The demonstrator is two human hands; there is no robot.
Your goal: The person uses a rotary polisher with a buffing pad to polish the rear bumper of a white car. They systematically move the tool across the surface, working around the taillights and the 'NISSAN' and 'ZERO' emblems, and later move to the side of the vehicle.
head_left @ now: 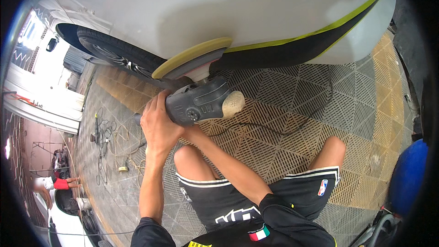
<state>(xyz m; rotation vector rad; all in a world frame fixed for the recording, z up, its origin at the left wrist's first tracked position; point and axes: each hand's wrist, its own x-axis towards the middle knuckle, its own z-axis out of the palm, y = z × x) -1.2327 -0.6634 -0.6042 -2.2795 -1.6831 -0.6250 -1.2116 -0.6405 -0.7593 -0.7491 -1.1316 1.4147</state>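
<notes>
My left hand (159, 121) is closed round the rear end of a dark grey polisher (196, 103). A round yellow foam pad (194, 56) on the tool sits edge-on to me, against or very near the lower panel of a white car (274, 9); exact contact cannot be made out. My right forearm crosses toward the tool, and my right hand (190, 131) goes in behind my left hand and under the polisher, its fingers hidden. A pale fuzzy cover (233, 104) wraps one end of the tool. Black trim with a yellow-green stripe (315, 34) runs along the car's lower edge.
The car's wheel (116, 52) stands left of the pad. A black cable (279, 132) curves over the grated floor tiles (361, 155). Tangled cords (107, 132) lie at left. Another person (61, 183) is far left, near another white car (64, 217). A blue rounded object (409, 178) stands at right.
</notes>
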